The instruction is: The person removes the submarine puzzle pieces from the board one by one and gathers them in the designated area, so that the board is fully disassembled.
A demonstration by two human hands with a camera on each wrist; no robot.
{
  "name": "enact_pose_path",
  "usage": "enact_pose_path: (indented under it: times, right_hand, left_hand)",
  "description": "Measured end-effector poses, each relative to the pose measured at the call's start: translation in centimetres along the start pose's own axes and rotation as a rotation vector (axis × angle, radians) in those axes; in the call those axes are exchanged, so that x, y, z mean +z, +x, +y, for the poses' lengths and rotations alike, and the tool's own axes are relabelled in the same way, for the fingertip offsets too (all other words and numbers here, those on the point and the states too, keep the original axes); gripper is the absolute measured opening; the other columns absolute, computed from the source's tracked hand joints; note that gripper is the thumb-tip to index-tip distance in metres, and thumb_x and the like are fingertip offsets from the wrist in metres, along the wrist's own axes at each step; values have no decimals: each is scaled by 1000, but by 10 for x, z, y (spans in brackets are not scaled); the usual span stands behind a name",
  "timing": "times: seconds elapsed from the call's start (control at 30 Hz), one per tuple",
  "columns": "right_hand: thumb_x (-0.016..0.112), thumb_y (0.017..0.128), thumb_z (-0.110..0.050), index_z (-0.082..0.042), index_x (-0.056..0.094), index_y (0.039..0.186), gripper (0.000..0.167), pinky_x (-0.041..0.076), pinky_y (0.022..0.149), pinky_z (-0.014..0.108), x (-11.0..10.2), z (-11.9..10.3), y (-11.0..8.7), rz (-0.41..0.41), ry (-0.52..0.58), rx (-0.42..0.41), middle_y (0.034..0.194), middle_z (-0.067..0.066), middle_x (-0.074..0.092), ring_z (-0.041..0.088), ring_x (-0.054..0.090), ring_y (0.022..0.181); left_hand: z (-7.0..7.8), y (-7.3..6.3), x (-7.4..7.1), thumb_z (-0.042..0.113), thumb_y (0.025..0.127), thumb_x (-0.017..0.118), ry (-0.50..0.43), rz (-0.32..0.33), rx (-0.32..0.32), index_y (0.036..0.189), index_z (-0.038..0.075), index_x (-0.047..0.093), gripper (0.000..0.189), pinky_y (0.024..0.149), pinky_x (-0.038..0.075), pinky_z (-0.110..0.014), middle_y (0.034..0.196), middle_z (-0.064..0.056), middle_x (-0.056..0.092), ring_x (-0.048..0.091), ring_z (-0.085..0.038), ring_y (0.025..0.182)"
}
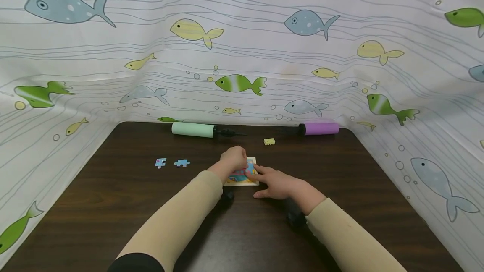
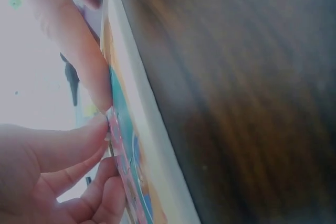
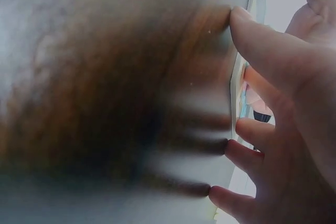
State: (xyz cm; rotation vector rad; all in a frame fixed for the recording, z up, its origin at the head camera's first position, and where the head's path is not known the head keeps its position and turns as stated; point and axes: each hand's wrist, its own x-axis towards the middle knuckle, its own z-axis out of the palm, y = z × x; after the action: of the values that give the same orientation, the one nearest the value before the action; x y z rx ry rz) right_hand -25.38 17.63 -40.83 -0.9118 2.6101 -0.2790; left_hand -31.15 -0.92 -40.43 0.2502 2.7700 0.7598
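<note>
A jigsaw puzzle in a pale-framed tray (image 1: 242, 184) lies on the table, with a blue, pink and orange picture. My left hand (image 1: 233, 158) reaches over its upper left part. In the left wrist view, the left thumb and finger pinch a puzzle piece (image 2: 113, 129) right at the picture's surface, mostly hidden by the fingers. My right hand (image 1: 277, 183) is spread at the tray's right side. One right finger presses on the picture beside the left fingertips, and the other fingers and thumb rest around the tray's edge and on the table.
Two loose blue puzzle pieces, one with pink marks (image 1: 160, 163) and one plainer (image 1: 182, 163), lie to the left. A yellow toy brick (image 1: 269, 141) sits behind the tray. Along the back edge lie a mint-green hand pump (image 1: 193, 129) and a purple one (image 1: 321, 128), before a fish-print curtain (image 1: 242, 53).
</note>
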Motion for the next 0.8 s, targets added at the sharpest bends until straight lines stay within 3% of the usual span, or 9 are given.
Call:
enact_pose_path:
  times: [0.43,0.8]
  right_hand:
    - [64,93,-47,-29,31,155,72,28,109,54,1,2,0,-7,9,4,164,8,11,34,18,146]
    - [63,94,-47,-31,31,155,71,27,110,54,1,1,0,-15,9,20,163,8,12,33,17,146]
  left_hand:
    - [-7,7,1,18,92,72,-95,5,11,80,12,63,16,54,45,-32,80,-4,60,55,-20,64]
    - [-15,3,-10,23,93,71,-70,58,45,85,11,64,16,66,46,-35,83,-2,62,57,-19,72]
